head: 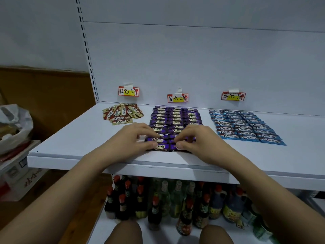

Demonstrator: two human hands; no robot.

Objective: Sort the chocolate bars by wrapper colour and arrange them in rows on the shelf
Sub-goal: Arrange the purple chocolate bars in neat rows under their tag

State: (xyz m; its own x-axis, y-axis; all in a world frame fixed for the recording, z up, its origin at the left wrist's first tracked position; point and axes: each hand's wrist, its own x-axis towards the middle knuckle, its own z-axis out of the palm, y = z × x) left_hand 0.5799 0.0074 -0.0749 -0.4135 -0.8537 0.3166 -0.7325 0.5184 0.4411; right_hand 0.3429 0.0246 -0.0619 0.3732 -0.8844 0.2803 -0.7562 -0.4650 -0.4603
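Note:
Purple-wrapped chocolate bars [175, 118] lie in neat rows in the middle of the white shelf [73, 136]. Blue bars [244, 127] form tidy rows on the right. Brown and gold bars [122, 113] lie in a loose heap at the back left. My left hand [133, 138] and my right hand [195, 140] are at the front of the purple rows, fingers curled, each pinching the nearest purple bars [162, 143] by their ends. The hands partly hide the front bars.
Three handwritten price labels [177, 98] are taped to the back panel above the piles. Bottles [163, 199] stand on the lower shelf. A plastic bag [15, 127] and boxes sit to the left of the shelf.

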